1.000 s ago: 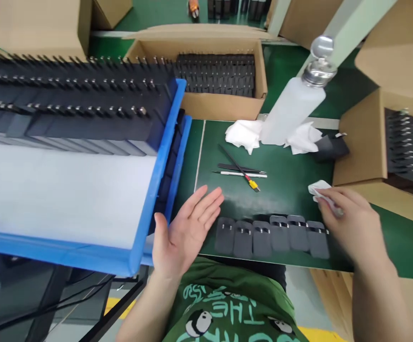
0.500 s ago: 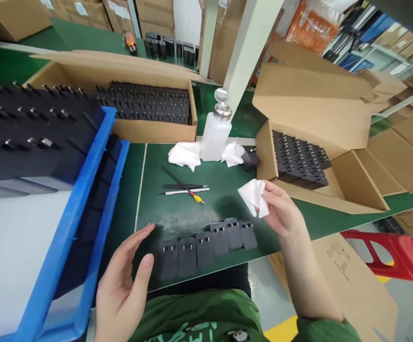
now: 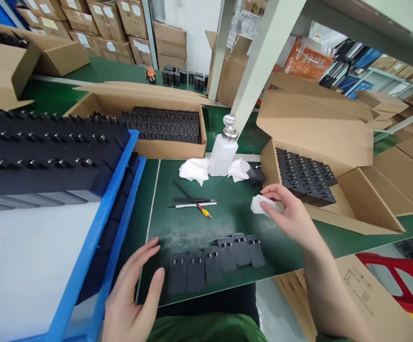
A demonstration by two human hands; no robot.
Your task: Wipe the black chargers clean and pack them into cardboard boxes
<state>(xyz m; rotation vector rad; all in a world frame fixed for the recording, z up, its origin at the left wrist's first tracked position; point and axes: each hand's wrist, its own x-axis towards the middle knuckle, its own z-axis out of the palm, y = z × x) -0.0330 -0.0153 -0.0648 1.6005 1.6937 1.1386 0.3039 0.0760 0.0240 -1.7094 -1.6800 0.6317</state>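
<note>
The right hand (image 3: 292, 216) is pinching a white wipe (image 3: 259, 204) over the green tabletop (image 3: 233, 202), near a cardboard box (image 3: 356, 224). The left hand (image 3: 131, 294), its fingers spread, is hovering beside six black two-pin power adapters (image 3: 212, 270), which are lying in a row along the near edge.

workshop — green bench (image 3: 231, 204), stacked cartons (image 3: 105, 23), trays (image 3: 98, 228)

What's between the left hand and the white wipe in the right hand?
An uneven row of six dark two-pin adapters on the green tabletop, in the head view.
</note>
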